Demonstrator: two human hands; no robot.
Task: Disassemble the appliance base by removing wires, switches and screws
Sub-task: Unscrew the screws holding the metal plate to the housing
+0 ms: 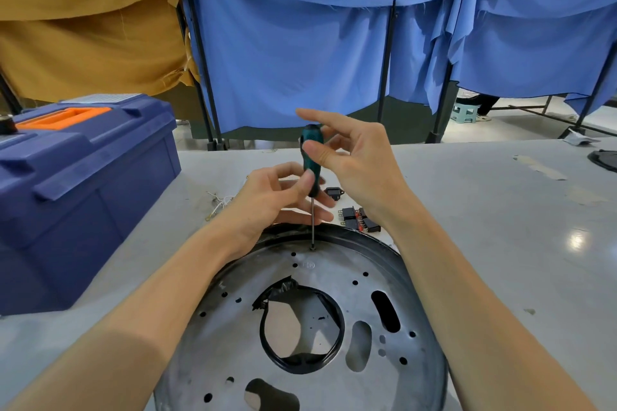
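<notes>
The round metal appliance base (334, 277) lies flat on the grey table, with a black-rimmed centre hole and many small holes. A green-handled screwdriver (311, 157) stands upright, its tip on a screw (313, 247) near the base's far rim. My right hand (354, 163) pinches the top of the handle with thumb and fingers, index finger stretched out. My left hand (280, 197) pinches the handle's lower end just above the shaft. Removed black switches (357, 218) lie beyond the rim, and loose white wires (218, 203) lie to the left.
A blue toolbox (76, 183) with an orange handle stands on the table's left side. Blue and mustard cloth screens hang behind the table. A dark object (606, 160) sits at the far right edge. A small black part (332, 192) lies behind my hands.
</notes>
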